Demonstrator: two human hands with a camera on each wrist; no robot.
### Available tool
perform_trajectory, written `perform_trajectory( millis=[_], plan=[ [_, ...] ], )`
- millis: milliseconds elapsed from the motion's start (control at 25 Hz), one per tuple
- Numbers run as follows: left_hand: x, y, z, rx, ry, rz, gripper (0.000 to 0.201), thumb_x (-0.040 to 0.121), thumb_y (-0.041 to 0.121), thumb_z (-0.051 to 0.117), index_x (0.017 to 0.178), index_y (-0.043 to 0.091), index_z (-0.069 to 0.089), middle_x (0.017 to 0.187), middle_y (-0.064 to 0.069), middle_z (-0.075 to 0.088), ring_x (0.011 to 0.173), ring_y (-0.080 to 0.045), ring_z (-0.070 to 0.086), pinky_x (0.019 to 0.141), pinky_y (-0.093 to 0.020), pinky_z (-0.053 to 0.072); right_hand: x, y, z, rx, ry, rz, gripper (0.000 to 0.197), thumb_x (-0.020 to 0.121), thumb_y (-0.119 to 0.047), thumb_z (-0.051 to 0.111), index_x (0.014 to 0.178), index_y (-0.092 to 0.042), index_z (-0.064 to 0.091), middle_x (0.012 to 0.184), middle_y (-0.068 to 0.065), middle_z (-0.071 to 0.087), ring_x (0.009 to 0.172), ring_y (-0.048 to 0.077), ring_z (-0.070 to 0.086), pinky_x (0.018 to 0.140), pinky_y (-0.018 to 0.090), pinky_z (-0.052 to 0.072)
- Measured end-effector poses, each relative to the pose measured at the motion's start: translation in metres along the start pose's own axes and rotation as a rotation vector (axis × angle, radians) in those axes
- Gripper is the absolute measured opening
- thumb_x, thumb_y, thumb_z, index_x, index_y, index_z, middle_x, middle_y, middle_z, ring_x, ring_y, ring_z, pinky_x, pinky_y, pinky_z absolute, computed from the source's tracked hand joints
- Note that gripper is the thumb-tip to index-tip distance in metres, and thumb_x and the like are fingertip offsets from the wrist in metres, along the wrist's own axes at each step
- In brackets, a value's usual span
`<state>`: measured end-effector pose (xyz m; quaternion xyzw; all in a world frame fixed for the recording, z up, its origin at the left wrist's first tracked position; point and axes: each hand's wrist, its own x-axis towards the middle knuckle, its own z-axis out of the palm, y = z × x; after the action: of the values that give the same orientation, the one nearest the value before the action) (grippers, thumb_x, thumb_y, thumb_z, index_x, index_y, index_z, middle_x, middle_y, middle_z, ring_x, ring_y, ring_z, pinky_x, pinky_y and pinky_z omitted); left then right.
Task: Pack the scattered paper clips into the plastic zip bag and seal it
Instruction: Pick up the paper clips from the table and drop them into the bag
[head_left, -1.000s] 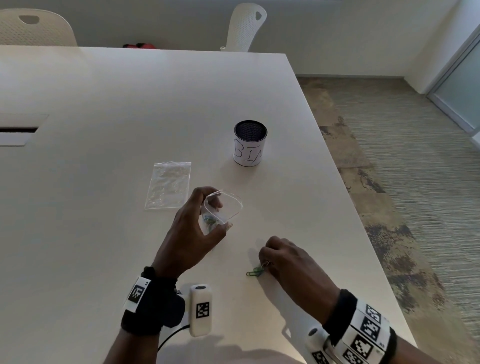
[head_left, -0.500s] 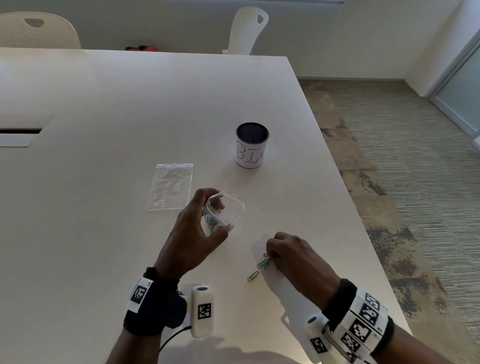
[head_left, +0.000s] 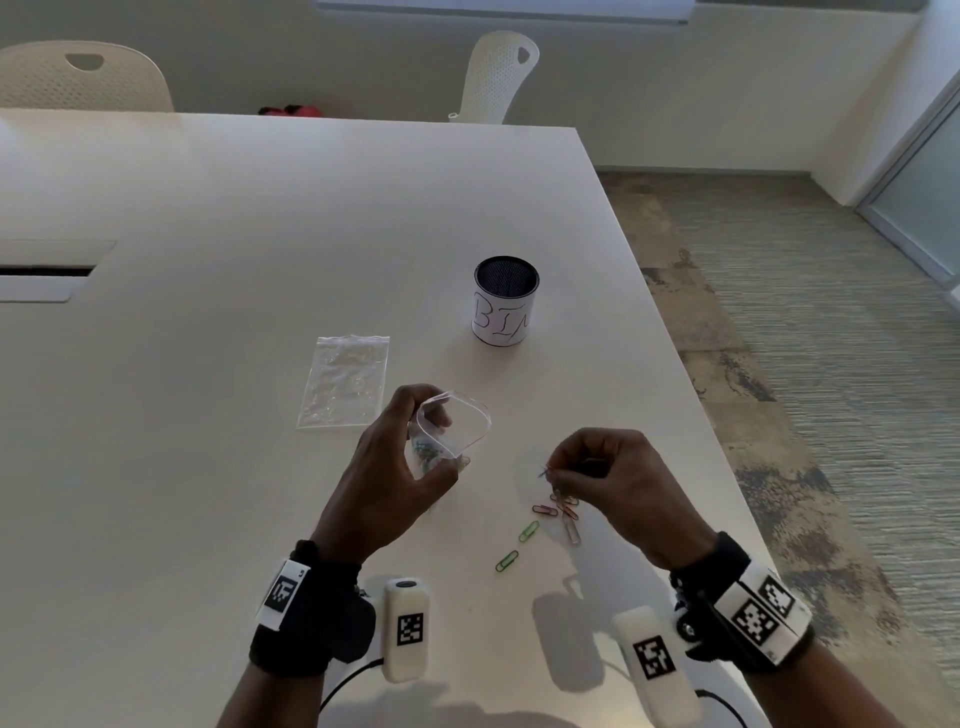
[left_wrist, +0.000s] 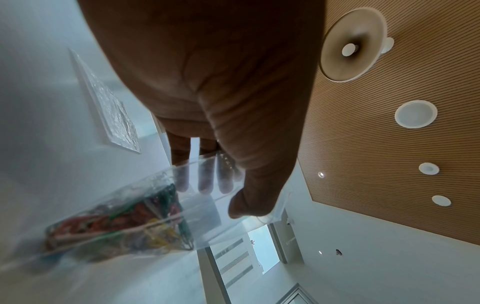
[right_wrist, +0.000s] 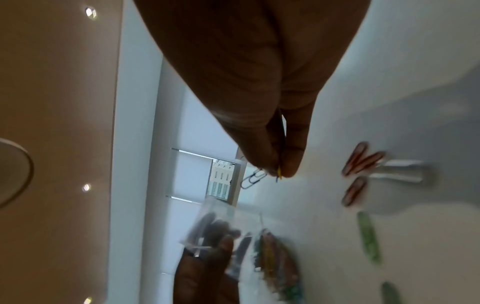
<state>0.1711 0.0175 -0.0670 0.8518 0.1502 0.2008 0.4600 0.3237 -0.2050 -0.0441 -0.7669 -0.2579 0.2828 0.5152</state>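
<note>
A black mesh cup (head_left: 506, 300) wrapped in white paper hand-lettered "BIN" stands on a smooth white table (head_left: 218, 218). Nearer the person, a flat, crinkled spare bag (head_left: 344, 380) of clear plastic lies just left of the left hand (head_left: 387, 480). That hand holds the zip bag (head_left: 447, 434) above the table with its mouth bowed open, thumb on one wall and fingers curled behind the other; through the clear film a tangle of red, green, yellow and blue packed clips (left_wrist: 122, 224) fills the lower part. The right hand (head_left: 615, 483), just right of the bag, pinches a few clips (right_wrist: 279, 174) between thumb and fingertips, one yellow, one dark wire loop sticking out. On the table beneath it lie loose clips (head_left: 556, 512): three reddish ones and two silver ones in a cluster, two green ones closer to the person. Both wrists wear black bands bearing square black-and-white coded tags.
</note>
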Motion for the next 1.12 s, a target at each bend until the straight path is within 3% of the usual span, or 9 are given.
perform_trajectory(
  millis=[200,400,520,680,880,960,1040,1120],
  plan=[
    [0.000,0.000,0.001,0.014,-0.008,0.005,0.057,0.085,0.019,0.085,0.129,0.027,0.050,0.112,0.012,0.065,0.098,-0.008,0.068,0.084,-0.029,0.059,0.007,-0.049,0.020,0.231,0.024,-0.136,0.006,0.085,0.003,0.078,0.086,0.002,0.073,0.075,0.018,0.074,0.070,0.023,0.071,0.077,0.031,0.061],
    [0.000,0.001,-0.001,0.010,-0.006,-0.001,0.056,0.084,0.019,0.083,0.128,0.028,0.050,0.112,0.011,0.067,0.096,-0.012,0.068,0.083,-0.028,0.059,0.026,-0.077,0.052,-0.180,0.106,-0.459,0.009,0.085,0.000,0.077,0.086,-0.009,0.075,0.076,0.002,0.074,0.069,0.017,0.071,0.072,0.033,0.061],
    [-0.001,0.004,-0.002,0.008,-0.012,-0.019,0.057,0.082,0.028,0.079,0.129,0.030,0.047,0.113,0.009,0.067,0.095,-0.014,0.070,0.078,-0.020,0.057,0.034,-0.077,0.061,-0.353,0.097,-0.543,0.008,0.088,-0.004,0.076,0.092,-0.011,0.079,0.082,-0.001,0.072,0.071,0.009,0.068,0.070,0.031,0.059],
    [-0.001,0.004,-0.002,0.022,-0.009,-0.014,0.055,0.084,0.022,0.080,0.127,0.029,0.047,0.112,0.009,0.066,0.096,-0.009,0.069,0.076,-0.015,0.054,0.033,-0.078,0.058,-0.389,0.074,-0.555,0.014,0.091,-0.007,0.075,0.102,-0.012,0.082,0.089,-0.001,0.080,0.077,0.006,0.073,0.074,0.026,0.061],
    [-0.001,0.002,-0.002,0.020,0.007,0.022,0.056,0.085,0.019,0.085,0.128,0.027,0.050,0.110,0.011,0.066,0.100,-0.009,0.066,0.084,-0.018,0.054,0.023,-0.081,0.036,-0.318,0.188,-0.526,0.013,0.090,-0.004,0.074,0.098,-0.012,0.081,0.091,-0.004,0.079,0.082,0.003,0.073,0.080,0.016,0.059],
    [-0.001,0.001,-0.003,0.020,0.007,0.025,0.056,0.085,0.020,0.085,0.128,0.028,0.050,0.111,0.011,0.066,0.103,-0.009,0.066,0.088,-0.024,0.056,0.016,-0.069,0.025,-0.330,0.207,-0.505,0.013,0.089,-0.004,0.074,0.096,-0.013,0.078,0.089,-0.006,0.077,0.081,0.005,0.072,0.079,0.017,0.058],
    [-0.002,0.000,-0.004,0.019,0.008,0.026,0.056,0.085,0.021,0.085,0.129,0.028,0.050,0.111,0.012,0.066,0.105,-0.009,0.066,0.090,-0.028,0.057,0.007,-0.049,0.021,-0.408,0.111,-0.428,0.010,0.090,-0.014,0.076,0.100,-0.018,0.075,0.092,-0.008,0.074,0.081,0.005,0.070,0.079,0.026,0.061],
    [-0.001,0.000,-0.004,0.017,0.008,0.023,0.056,0.085,0.020,0.085,0.128,0.028,0.050,0.111,0.011,0.066,0.106,-0.010,0.067,0.091,-0.030,0.057,-0.004,-0.027,0.023,-0.655,-0.034,-0.237,0.037,0.087,-0.045,0.077,0.117,-0.025,0.068,0.108,-0.009,0.069,0.094,0.007,0.066,0.084,0.034,0.059]
  ],
)
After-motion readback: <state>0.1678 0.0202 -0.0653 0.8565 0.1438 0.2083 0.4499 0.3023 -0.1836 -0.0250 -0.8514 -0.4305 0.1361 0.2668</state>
